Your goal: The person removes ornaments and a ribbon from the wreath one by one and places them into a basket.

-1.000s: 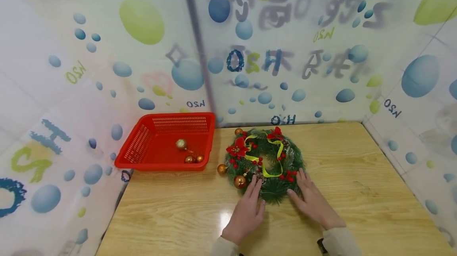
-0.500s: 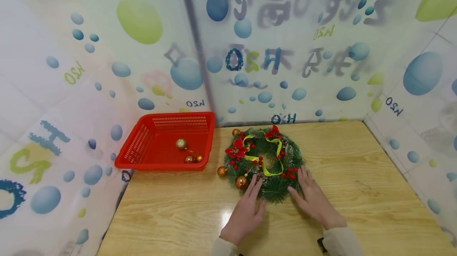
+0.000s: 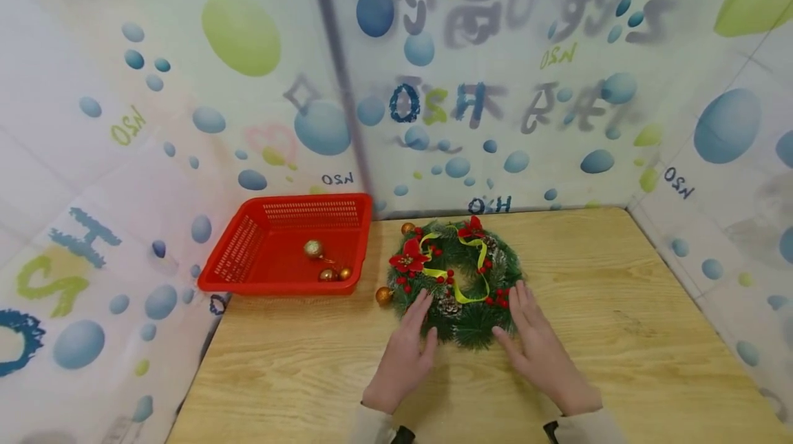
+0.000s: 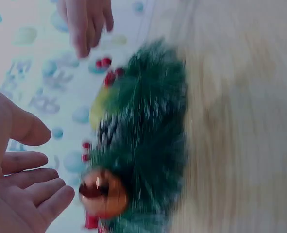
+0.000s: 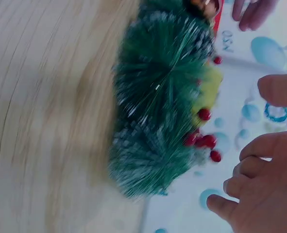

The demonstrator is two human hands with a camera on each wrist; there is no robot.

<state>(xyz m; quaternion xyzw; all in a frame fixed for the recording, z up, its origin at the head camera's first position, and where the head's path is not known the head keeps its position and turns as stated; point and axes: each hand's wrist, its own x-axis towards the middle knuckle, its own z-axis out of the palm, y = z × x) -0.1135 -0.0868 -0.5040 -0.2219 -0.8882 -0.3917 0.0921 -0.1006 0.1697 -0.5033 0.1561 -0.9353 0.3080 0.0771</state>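
A green Christmas wreath [image 3: 473,330] lies on the table, trimmed with red poinsettias [image 3: 409,258], red berries [image 3: 500,298], yellow ribbon [image 3: 480,253] and a pinecone [image 3: 449,305]. Over its front left edge is my left hand [image 3: 401,354], fingers straight. It hides a copper bauble [image 4: 104,194] from the head view; the left wrist view shows this bauble beside the fingertips. My right hand [image 3: 542,354] has straight fingers at the wreath's front right edge, near the berries. Nothing is gripped by either hand. Another copper bauble [image 3: 384,295] sticks out at the wreath's left.
Left of the wreath stands a red plastic basket [image 3: 281,288] with a pale gold bauble [image 3: 313,248] and two copper ones inside. A small orange bauble [image 3: 407,228] shows at the wreath's back left. Patterned sheeting [image 3: 526,120] closes off the back and sides of the wooden table [image 3: 619,361].
My left hand has shifted left off the pinecone, covering the front copper bauble in the head view. My right hand has moved slightly left. The wreath stays nearly in place.
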